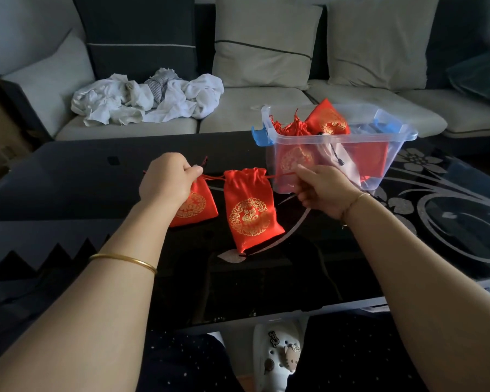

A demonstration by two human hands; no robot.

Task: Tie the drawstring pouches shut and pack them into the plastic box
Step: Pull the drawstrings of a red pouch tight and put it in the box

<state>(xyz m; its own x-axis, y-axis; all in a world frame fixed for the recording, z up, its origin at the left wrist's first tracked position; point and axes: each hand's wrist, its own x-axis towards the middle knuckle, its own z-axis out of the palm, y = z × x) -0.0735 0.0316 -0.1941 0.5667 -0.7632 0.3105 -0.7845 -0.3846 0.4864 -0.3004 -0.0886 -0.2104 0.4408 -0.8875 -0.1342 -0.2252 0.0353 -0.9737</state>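
1. Red satin spare pouch [195,207]: lies flat on the black glass counter [82,179], partly under the left grip. Its mouth is hidden by the hand, so tied or untied cannot be told.
2. Left grip [167,183]: fingers curled and clamped on the left end of the drawstring [213,178], which runs tight across to the next item.
3. Centre pouch [251,213]: red satin with a gold medallion, lying on the counter between the two hands, mouth puckered at its far end.
   - Handling, as judged: light, limp and slick. It is likely to slide on the glass and has no stiff edge to grasp.
   - Best hold: the cord ends for cinching, the gathered neck for lifting.
4. Right grip [320,188]: thumb and fingers pinched on the right end of the same cord, just in front of the box wall.
5. Plastic box [399,135]: clear, with a blue latch [262,137], lid off, standing on the counter at the right.
6. Packed pouches [327,120]: several red ones heaped loosely inside the box, some rising above the rim. Being soft, they should take another pouch pressed in on top.
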